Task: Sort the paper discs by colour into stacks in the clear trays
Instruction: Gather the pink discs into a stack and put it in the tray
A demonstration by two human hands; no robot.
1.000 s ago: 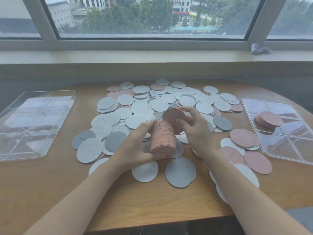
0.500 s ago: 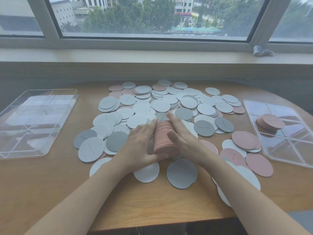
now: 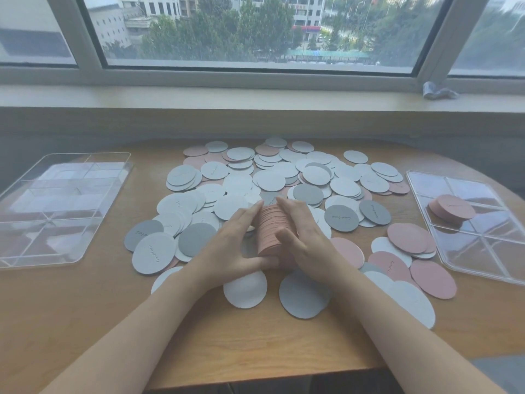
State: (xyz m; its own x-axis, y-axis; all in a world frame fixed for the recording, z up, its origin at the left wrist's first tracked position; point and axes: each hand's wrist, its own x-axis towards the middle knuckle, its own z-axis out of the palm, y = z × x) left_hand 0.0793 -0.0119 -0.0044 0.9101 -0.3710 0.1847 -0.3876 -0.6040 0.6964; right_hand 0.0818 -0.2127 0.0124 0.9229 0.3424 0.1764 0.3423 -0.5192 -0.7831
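A thick stack of pink discs (image 3: 270,230) stands on edge at the middle of the table, pressed between my left hand (image 3: 237,245) and my right hand (image 3: 305,240). Around them lies a wide scatter of loose discs (image 3: 270,180) in white, grey and pink. A clear tray (image 3: 477,251) at the right holds one short pink stack (image 3: 451,208) in a far compartment. Another clear tray (image 3: 56,206) at the left holds no discs.
The wooden table (image 3: 255,345) has a rounded far edge under a window sill. A crumpled scrap (image 3: 437,91) lies on the sill at the right. Several pink discs (image 3: 412,251) lie between my right hand and the right tray.
My right hand laid a single pink disc onto the stack, then both hands closed flat on its two faces. The stack dropped lower toward the table.
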